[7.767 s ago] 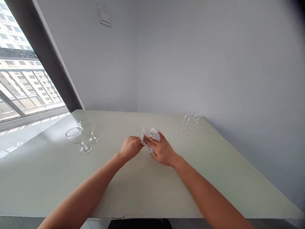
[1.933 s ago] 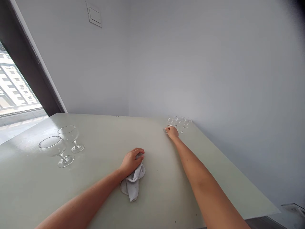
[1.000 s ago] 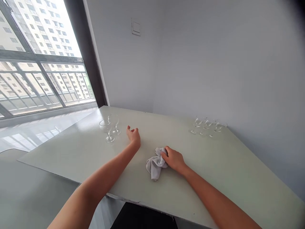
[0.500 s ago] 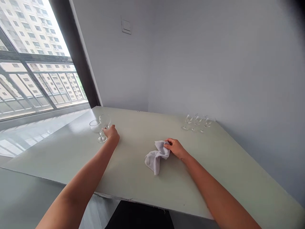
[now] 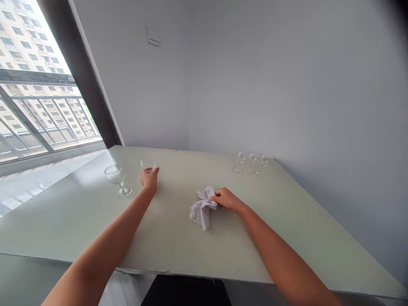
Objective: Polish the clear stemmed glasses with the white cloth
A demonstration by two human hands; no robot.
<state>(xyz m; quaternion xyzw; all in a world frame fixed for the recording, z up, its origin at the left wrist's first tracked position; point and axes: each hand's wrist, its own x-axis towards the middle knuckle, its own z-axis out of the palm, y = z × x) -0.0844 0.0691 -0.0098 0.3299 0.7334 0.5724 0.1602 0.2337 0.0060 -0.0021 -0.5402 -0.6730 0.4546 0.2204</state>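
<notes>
My left hand [image 5: 149, 177] is closed round a clear stemmed wine glass [image 5: 148, 162], with its bowl showing above my fingers and part of its foot to their right. To the left of that hand a second wine glass [image 5: 115, 175] stands upright on the table. Between the thumb and fingers of my right hand [image 5: 225, 198] is a pale lavender cloth [image 5: 202, 210]. The cloth hangs crumpled over the middle of the table, and I cannot tell how much of it touches the surface.
Several stemmed glasses [image 5: 250, 159] stand grouped at the back right of the pale table [image 5: 178, 250], near the wall [image 5: 287, 85]. A window [image 5: 38, 106] is at the left, and a dark chair [image 5: 186, 291] sits below the front edge.
My left hand has gripped the farther wine glass and shifted it rightwards, away from the other one. My right hand still holds the cloth. The view has turned slightly to the right.
</notes>
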